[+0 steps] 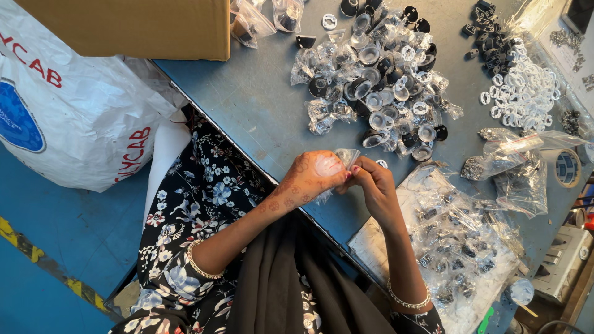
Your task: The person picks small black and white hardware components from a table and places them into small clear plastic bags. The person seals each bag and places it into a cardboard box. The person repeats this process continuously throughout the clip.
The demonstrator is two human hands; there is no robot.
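Plastic pouch (337, 162), clear and crinkly, sits pinched between our left hand (309, 177) and right hand (374, 185) above the grey metal surface (260, 105), its long axis running toward the pile of bagged parts (383, 80).

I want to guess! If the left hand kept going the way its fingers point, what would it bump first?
Probably the right hand: the left hand points across at it, both pinching one small clear bag between them.

Grey-blue metal worktable (260, 105), blue floor (55, 247), yellow-black hazard stripe (28, 250)
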